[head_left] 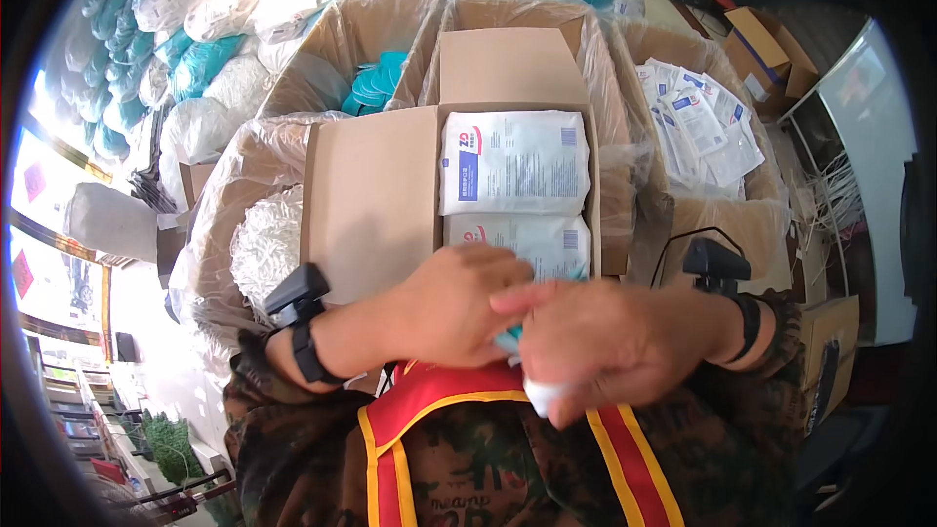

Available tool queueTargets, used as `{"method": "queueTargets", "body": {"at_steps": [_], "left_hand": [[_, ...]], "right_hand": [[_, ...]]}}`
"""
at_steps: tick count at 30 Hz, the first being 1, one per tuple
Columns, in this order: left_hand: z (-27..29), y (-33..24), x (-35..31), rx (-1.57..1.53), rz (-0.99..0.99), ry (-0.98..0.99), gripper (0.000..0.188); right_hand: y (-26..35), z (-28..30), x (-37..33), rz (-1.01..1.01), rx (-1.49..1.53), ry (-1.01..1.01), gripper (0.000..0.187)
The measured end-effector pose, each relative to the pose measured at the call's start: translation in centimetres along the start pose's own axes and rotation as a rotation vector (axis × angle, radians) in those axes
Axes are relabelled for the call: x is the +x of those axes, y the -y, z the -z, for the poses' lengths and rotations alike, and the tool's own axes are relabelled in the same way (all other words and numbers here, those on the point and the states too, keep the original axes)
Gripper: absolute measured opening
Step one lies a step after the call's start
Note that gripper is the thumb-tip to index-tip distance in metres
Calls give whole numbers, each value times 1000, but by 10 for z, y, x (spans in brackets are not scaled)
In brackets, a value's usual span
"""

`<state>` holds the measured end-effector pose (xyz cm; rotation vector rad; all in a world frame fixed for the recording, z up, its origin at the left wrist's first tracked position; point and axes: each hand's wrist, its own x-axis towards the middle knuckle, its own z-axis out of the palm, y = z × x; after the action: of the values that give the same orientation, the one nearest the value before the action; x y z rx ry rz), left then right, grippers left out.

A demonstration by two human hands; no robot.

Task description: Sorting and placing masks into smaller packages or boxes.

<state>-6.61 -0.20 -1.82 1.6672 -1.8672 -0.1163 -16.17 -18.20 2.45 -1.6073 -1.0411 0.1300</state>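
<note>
In front of my chest my two hands are close together, the right partly over the left. My left hand is closed, with its fingertips hidden behind the right. My right hand, slightly blurred, curls around a small white piece that pokes out below it. Between the hands shows a bit of teal material, too covered to name. Just beyond them stands an open cardboard box holding flat white printed packs, one pack in full view and another pack partly behind my hands.
Plastic-lined cartons surround the box: one with white cords, one with teal pieces, one with loose white packets. Bags of white and teal goods pile up at the far left. Another open carton sits far right.
</note>
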Motion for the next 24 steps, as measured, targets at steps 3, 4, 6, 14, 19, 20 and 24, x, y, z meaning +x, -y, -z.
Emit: {"method": "queueTargets", "body": {"at_steps": [3, 4, 6, 14, 19, 20, 24], "left_hand": [[24, -27, -13, 110, -52, 165, 19], [31, -32, -17, 107, -47, 163, 19], [40, -41, -25, 238, -90, 152, 21], [48, -52, -33, 272, -50, 124, 28], [59, -53, -34, 241, -31, 171, 29], [59, -54, -36, 243, -23, 167, 29], [60, -53, -41, 202, 17, 168, 27]], "right_hand": [[16, -9, -16, -91, 145, 127, 26], [21, -12, -23, -132, 230, 114, 30], [23, -8, -33, -117, 330, 131, 24], [40, 2, -41, -193, 371, 155, 25], [42, 7, -39, -209, 325, 194, 25], [42, 5, -39, -208, 329, 203, 25], [42, 3, -39, -189, 313, 112, 27]]}}
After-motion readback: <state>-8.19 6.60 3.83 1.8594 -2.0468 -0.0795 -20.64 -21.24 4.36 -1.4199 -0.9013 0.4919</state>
